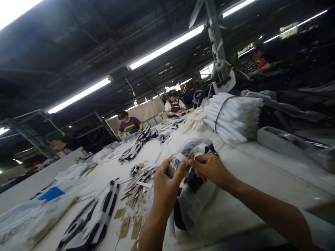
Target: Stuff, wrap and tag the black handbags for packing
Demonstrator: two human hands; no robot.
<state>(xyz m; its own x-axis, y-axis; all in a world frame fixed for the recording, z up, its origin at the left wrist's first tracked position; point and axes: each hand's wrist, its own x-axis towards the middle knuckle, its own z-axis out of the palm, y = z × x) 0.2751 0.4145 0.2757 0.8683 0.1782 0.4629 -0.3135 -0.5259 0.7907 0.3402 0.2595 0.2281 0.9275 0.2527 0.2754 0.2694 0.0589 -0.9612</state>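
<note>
My left hand is closed around a small dark and white rolled fabric piece, held up above the white table. My right hand pinches the other end of the same piece, its fingers pressed together. A clear plastic bag bulges just behind both hands. Under them lies a dark garment in a plastic sleeve.
Brown paper tags are scattered left of my hands, beside a black-and-white striped bundle. A tied stack of folded white fabric stands at the back right. Three other people work further along and behind the table.
</note>
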